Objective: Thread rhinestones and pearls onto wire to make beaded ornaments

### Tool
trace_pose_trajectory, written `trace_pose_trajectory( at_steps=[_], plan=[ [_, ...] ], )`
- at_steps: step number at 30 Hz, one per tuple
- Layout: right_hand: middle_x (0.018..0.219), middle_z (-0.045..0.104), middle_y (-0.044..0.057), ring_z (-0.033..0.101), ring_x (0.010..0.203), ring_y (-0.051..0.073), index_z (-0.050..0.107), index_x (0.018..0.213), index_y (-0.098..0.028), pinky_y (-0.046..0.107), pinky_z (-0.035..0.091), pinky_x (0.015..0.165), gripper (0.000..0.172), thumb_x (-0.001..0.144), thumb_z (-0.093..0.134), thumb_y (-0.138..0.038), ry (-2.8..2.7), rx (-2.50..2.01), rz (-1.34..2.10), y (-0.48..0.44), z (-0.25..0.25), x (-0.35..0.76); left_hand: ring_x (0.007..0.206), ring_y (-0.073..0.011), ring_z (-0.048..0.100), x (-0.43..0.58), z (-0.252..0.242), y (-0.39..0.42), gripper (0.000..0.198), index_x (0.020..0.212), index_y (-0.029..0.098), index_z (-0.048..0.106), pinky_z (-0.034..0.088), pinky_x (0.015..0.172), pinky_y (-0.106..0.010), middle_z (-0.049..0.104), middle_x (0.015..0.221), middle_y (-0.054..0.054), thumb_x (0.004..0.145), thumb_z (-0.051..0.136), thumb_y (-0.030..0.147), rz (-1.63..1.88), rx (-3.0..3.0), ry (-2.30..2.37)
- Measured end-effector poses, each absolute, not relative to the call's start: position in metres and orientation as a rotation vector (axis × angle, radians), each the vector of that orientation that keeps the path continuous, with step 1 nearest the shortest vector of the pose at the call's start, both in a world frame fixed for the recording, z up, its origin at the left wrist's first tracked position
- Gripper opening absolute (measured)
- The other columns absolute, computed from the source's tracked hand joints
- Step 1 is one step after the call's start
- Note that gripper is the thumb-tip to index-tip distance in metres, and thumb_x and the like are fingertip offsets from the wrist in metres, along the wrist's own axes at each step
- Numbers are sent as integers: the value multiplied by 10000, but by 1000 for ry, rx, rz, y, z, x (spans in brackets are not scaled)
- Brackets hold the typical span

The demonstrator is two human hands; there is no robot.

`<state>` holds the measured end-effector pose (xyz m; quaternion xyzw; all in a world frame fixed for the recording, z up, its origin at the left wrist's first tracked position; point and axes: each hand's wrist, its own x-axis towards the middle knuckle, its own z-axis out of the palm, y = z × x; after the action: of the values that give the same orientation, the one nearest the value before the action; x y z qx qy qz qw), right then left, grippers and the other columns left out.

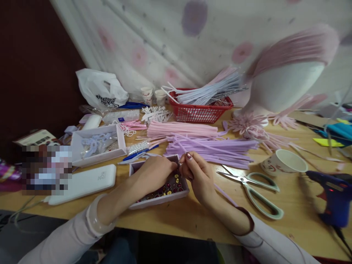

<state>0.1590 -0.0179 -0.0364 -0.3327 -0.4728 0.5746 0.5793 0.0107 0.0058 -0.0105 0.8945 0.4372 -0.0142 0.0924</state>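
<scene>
**A crowded desk (192, 220), mapped from its small box (166, 201)**

Largest is the desk, which carries the box near its front edge. A head form (286, 84) stands far to the box's right and beyond it; a red basket (196, 113) sits beyond the box, slightly right. Nearer, a lilac bundle (217, 149) of fuzzy stems lies just beyond the box's right end, and scissors (243, 179) rest to the box's right, blades towards it.

The box's longer axis runs roughly left to right. The left hand (155, 172) is the nearer, reaching across the box to its far right corner; its fingers (172, 165) curl downwards, and whether they grip anything is impossible to judge. The right hand (202, 179) is just beside the box's right end, thumb pressed to forefinger; anything pinched there is too small to make out.

A single lilac stem (226, 195) shows below the right wrist, right of the box, slanting towards the lower right; its other end is hidden. Smallest are the dark red and gold gems (177, 180) inside the box, below and left of the right fingers, partly covered by the left arm.
</scene>
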Motion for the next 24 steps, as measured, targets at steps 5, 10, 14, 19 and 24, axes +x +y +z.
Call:
trace_pose_trajectory(
  at_steps=[5, 10, 14, 19, 24],
  plan=[
    [493, 338, -88, 259, 469, 89, 584, 731, -182, 251, 214, 476, 308, 914, 576, -430, -1095, -796, 1366, -18, -35, 160, 706, -249, 714, 10, -12, 6, 215, 806, 186, 715, 375, 552, -297, 760, 763, -86, 887, 517, 169, -43, 2670, 1271],
    [492, 333, -90, 272, 468, 92, 589, 734, -183, 249, 229, 479, 312, 910, 579, -442, -1097, -801, 1355, -17, -36, 160, 649, -232, 699, 7, -13, 5, 213, 858, 200, 713, 339, 519, -291, 751, 730, -75, 904, 504, 204, -18, 2656, 1309],
    [480, 320, -93, 274, 460, 91, 594, 738, -183, 245, 229, 473, 314, 910, 581, -445, -1101, -795, 1356, -17, -37, 160, 651, -244, 696, 7, -12, 4, 210, 870, 201, 718, 352, 529, -297, 750, 725, -81, 904, 511, 208, 6, 2652, 1292],
    [474, 325, -89, 254, 457, 87, 591, 723, -183, 243, 209, 461, 334, 905, 583, -463, -1100, -810, 1364, -18, -34, 159, 699, -253, 710, 10, -10, 4, 210, 925, 201, 735, 383, 560, -302, 773, 791, -86, 882, 531, 176, 40, 2655, 1215],
    [475, 332, -89, 265, 456, 87, 593, 712, -183, 244, 221, 465, 332, 894, 593, -461, -1107, -837, 1329, -18, -34, 158, 694, -229, 707, 13, -10, 7, 203, 856, 184, 756, 388, 562, -285, 770, 764, -84, 875, 555, 170, 38, 2647, 1142]
  ],
)
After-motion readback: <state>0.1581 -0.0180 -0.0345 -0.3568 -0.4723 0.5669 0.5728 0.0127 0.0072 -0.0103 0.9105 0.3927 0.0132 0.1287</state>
